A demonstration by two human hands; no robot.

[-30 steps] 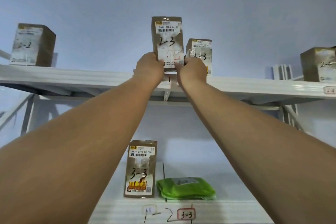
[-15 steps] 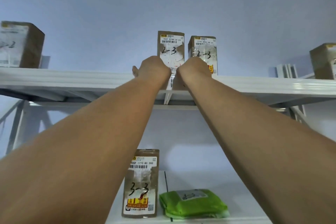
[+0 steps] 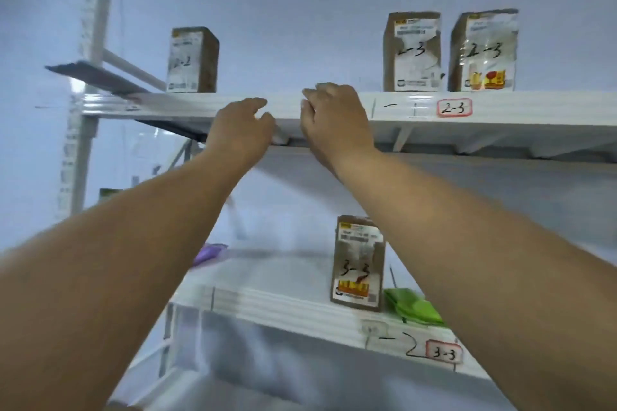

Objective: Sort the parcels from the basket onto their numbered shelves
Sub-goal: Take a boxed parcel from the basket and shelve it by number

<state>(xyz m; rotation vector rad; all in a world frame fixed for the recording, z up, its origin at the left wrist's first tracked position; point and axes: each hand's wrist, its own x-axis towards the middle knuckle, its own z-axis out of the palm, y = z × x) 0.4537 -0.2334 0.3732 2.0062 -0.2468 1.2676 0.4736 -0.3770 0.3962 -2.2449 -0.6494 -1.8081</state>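
Two brown boxes marked 2-3 stand side by side on the upper white shelf [image 3: 334,103], the left one [image 3: 412,52] and the right one [image 3: 482,50], above a red-framed 2-3 label [image 3: 454,107]. My left hand [image 3: 240,128] and my right hand [image 3: 335,123] hover in front of that shelf's edge, left of both boxes, fingers loosely curled and holding nothing. A box marked 2-2 [image 3: 192,60] stands further left on the same shelf.
On the lower shelf [image 3: 283,309] stand a box marked 3-3 [image 3: 359,264], a green soft parcel [image 3: 414,305] and a purple parcel [image 3: 210,252]. A 3-3 label [image 3: 444,353] sits on its edge. A white upright post [image 3: 86,103] is at the left.
Both hands have let go of the 2-3 box, which now stands beside the other 2-3 box. The hands drew back and left; the view swung left.
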